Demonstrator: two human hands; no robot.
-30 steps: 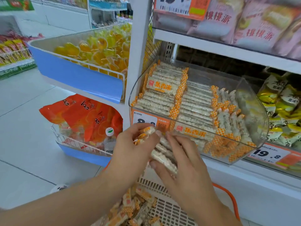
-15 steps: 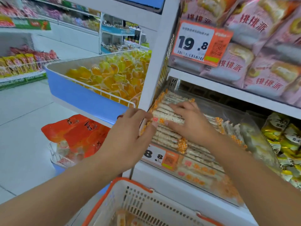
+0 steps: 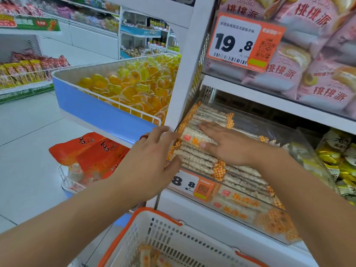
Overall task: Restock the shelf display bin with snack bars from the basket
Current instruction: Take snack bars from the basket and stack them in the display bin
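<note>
The snack bars are lying stacked at the left end of the clear display bin, right of frame centre. The right hand is lying flat on top of the stack, fingers straight and pressing down. The left hand is opened against the stack's left ends, fingers straight. The white basket is sitting at the bottom centre of the frame with a few bars inside. Compared with half a second ago, both hands are keeping their places on the stack, the right palm settling flatter.
</note>
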